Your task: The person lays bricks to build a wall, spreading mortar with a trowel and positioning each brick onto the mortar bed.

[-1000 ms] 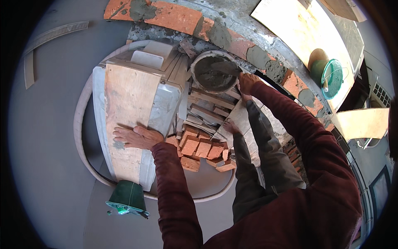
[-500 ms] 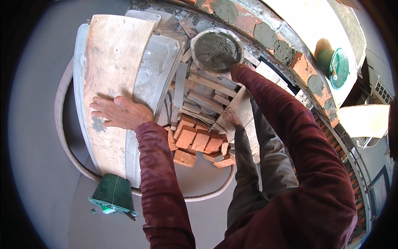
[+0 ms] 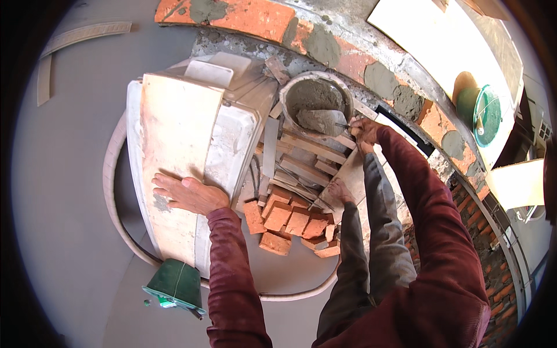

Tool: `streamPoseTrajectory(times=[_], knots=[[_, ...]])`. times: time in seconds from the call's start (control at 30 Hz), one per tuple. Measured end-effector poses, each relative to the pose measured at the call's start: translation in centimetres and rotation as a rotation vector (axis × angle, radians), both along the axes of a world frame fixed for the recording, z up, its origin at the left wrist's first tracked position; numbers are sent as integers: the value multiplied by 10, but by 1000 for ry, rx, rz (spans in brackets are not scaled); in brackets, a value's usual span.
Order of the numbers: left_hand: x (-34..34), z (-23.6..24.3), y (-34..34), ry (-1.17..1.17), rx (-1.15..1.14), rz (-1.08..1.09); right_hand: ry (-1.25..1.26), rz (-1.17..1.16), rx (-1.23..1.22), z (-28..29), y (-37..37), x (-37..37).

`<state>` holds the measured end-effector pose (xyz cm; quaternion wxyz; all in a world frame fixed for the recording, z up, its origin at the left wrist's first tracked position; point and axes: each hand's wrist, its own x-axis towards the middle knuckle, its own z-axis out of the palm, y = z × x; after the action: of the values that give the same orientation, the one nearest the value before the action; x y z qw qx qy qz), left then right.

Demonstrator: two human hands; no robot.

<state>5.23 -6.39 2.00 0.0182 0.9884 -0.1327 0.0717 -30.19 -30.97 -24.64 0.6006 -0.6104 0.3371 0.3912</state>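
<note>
My left hand lies open, fingers spread, on a long pale plywood board that rests over a white plastic piece. My right hand is closed round the handle of a trowel, whose blade carries grey mortar inside a round bucket of wet mortar. Loose orange bricks are piled below the bucket, beside wooden slats. My bare feet stand on pale boards just right of them.
A curved brick course with mortar patches arches across the top and right. A green bucket lies on a pale board at upper right; another sits at lower left. A hose loops over the grey floor.
The trowel blade has come up into view inside the bucket, loaded with mortar, and my right hand has shifted with it. The view has swung back and forth; my left hand stays on the board.
</note>
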Motion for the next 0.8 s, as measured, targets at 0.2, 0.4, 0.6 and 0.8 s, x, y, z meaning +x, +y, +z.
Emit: streamPoseTrajectory(times=[0.2,0.4,0.6,0.8], knots=[[-1,2,6,33,7,13,-217,-252,-37,199,-19,41],[1,15,1,54,132,67,-485,-252,-501,297,-31,150],[6,12,-4,85,20,87,-585,-281,-819,272,-28,271],[8,13,-3,110,-43,120,-462,-239,-891,218,-36,331]])
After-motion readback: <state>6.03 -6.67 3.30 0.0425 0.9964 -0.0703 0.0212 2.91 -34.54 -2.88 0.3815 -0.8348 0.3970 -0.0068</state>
